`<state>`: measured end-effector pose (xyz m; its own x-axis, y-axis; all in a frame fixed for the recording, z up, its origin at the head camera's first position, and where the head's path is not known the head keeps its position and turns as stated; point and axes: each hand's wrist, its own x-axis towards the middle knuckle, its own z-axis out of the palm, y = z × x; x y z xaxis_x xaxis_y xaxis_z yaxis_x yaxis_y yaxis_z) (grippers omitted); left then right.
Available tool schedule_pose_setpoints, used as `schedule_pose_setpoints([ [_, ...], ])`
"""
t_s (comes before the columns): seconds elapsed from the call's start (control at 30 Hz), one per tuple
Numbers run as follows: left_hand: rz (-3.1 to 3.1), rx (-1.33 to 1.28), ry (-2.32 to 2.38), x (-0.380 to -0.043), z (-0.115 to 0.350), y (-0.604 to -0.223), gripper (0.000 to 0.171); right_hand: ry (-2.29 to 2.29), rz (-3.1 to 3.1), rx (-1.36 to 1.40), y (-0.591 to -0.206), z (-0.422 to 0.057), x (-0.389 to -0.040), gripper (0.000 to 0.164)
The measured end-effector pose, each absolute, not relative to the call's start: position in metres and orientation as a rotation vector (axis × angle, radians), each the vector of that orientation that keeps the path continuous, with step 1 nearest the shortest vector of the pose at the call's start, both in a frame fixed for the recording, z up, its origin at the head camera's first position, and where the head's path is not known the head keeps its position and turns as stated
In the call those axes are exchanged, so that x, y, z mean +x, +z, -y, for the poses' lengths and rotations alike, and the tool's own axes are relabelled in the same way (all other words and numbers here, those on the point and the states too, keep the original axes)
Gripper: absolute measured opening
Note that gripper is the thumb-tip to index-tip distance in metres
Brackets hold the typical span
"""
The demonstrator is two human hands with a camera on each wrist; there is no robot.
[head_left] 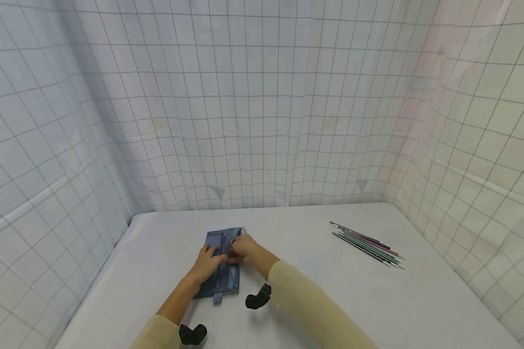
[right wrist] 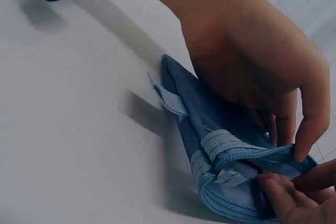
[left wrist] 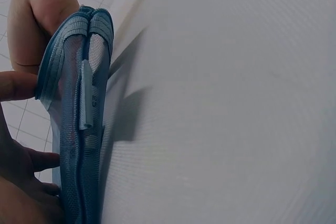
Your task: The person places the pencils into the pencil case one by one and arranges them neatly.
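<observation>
A blue mesh pencil case [head_left: 218, 285] with zippered edges lies on the white table. My left hand [head_left: 208, 263] rests on its top with spread fingers. Its fingertips touch the fabric in the left wrist view, where a pull tab [left wrist: 86, 95] shows along the case's side. On the right edge, my right hand [head_left: 243, 248] grips the fabric with curled fingers. The right wrist view shows the case's side [right wrist: 236, 208] gaping, with right-hand fingers [right wrist: 281, 195] at the opening. What lies inside is hidden. A fabric loop [right wrist: 169, 99] sticks out from the case.
Several thin pencils [head_left: 367, 245], dark, green and reddish, lie in a loose bundle on the right of the table [head_left: 297, 232]. White gridded curtains [head_left: 262, 106] surround the table at the back and sides. Black wrist devices [head_left: 258, 296] hang by both forearms.
</observation>
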<state>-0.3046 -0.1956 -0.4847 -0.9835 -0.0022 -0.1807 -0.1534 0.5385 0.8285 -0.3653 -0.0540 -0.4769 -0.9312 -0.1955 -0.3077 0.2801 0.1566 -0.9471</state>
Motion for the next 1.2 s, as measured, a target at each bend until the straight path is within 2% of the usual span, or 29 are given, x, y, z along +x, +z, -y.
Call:
schedule_pose_setpoints([
  [0.13,-2.608,-0.128,1.447,-0.304,0.195,-0.483,0.087,-1.918,-1.858,0.093,-0.478,0.049,-0.367,0.013],
  [0.2,-2.607,-0.132,1.450,-0.304,0.195,-0.482,0.088,-1.933,-1.814,0.078,-0.476,0.045,-0.368,0.022],
  [0.3,-2.606,-0.139,1.452,-0.304,0.195,-0.482,0.090,-1.924,-1.805,0.026,-0.474,0.038,-0.370,0.019],
  [0.37,-2.611,-0.145,1.450,-0.304,0.195,-0.482,0.089,-1.915,-1.813,0.000,-0.472,0.033,-0.369,0.025],
  [0.43,-2.619,-0.147,1.448,-0.303,0.195,-0.483,0.089,-1.900,-1.822,-0.022,-0.469,0.028,-0.370,0.024],
  [0.53,-2.634,-0.149,1.438,-0.303,0.194,-0.484,0.087,-1.880,-1.821,-0.027,-0.465,0.021,-0.369,0.039],
  [0.73,-2.657,-0.154,1.427,-0.304,0.193,-0.488,0.084,-1.831,-1.861,-0.061,-0.461,0.009,-0.370,0.030],
  [1.2,-2.676,-0.160,1.422,-0.302,0.192,-0.491,0.085,-1.760,-1.936,-0.152,-0.446,-0.016,-0.372,0.034],
])
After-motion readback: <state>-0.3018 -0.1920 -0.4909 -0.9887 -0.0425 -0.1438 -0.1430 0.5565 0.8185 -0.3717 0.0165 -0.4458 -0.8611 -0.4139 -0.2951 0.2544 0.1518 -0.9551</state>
